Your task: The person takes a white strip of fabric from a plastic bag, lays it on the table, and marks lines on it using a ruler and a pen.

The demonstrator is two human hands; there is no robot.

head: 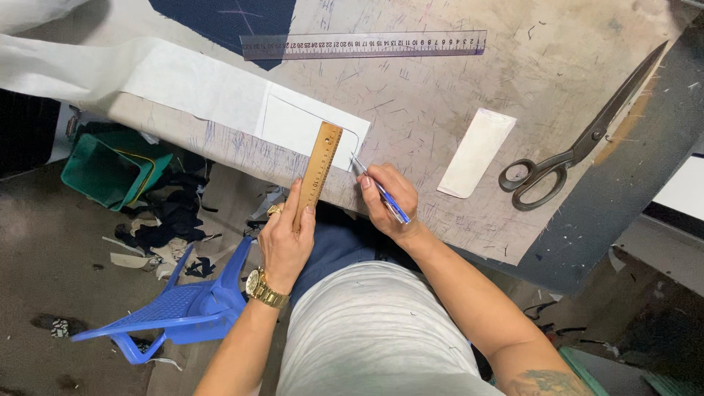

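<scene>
Gripping blue ballpoint pen (381, 192) w/ my right hand (387, 199), tip at white fabric strip (220, 92) mid-frame, just right of narrow wooden ruler (318, 170) my left hand (286, 235) pins flat, long axis running up-frame, slightly rightward.

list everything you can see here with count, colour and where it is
wooden ruler: 1, tan, on the white fabric at the table's near edge
pen: 1, blue, tip by the ruler
white fabric: 1 strip, left part of the table
clear ruler: 1, transparent, far side
dark fabric: 1, navy, top
white piece: 1, right of centre
scissors: 1, black, right
table: 1, scuffed beige
bin: 1, green, floor left
chair: 1, blue, floor
left hand: presses the wooden ruler, gold watch
right hand: holds the pen
</scene>
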